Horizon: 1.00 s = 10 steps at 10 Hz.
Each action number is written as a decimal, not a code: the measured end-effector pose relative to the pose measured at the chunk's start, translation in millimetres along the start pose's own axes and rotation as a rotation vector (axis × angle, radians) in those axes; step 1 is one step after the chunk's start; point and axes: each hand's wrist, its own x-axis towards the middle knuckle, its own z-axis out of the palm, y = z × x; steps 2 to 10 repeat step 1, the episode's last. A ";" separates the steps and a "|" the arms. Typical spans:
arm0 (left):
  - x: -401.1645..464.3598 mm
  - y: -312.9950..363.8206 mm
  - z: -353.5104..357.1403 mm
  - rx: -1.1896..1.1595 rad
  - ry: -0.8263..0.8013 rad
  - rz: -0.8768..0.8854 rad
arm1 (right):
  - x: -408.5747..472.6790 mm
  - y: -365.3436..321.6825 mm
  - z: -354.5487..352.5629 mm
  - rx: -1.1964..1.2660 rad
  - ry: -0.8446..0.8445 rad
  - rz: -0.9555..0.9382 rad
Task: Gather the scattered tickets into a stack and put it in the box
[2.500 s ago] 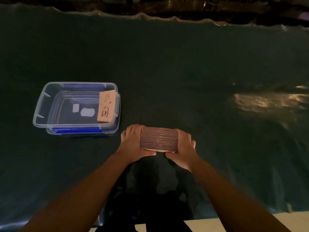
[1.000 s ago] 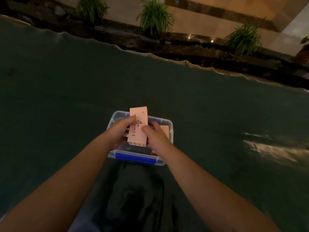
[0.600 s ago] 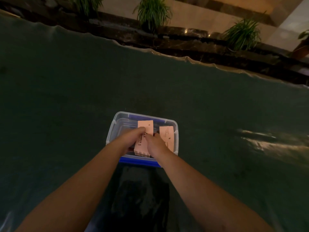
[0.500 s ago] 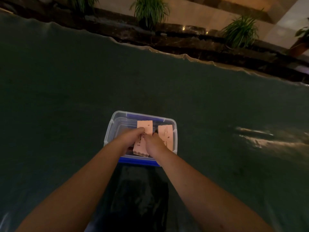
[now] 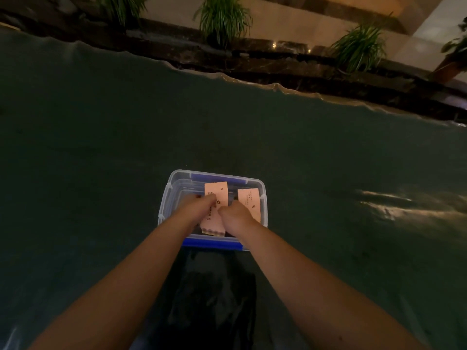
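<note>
A clear plastic box (image 5: 165, 198) with blue clips sits on the dark table right in front of me. Both my hands reach into it. My left hand (image 5: 195, 207) and my right hand (image 5: 233, 214) grip the two sides of a pink stack of tickets (image 5: 216, 209), which lies low inside the box with its printed face up. A second pink ticket pile (image 5: 250, 200) leans against the box's right wall, beside my right hand. The box floor under the stack is hidden.
The dark green plastic-covered table (image 5: 101, 147) stretches all around the box. A glare patch (image 5: 394, 208) lies to the right. Beyond the far edge stands a dark ledge with potted plants (image 5: 223, 16).
I lifted the stack from the table, carried it left over the box, and lowered it inside. Over the last half second the stack sank slightly deeper.
</note>
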 end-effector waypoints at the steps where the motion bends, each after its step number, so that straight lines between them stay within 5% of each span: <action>1: -26.0 7.2 -10.6 0.072 0.084 0.137 | -29.2 7.7 -25.4 0.071 0.011 -0.175; 10: -26.0 7.2 -10.6 0.072 0.084 0.137 | -29.2 7.7 -25.4 0.071 0.011 -0.175</action>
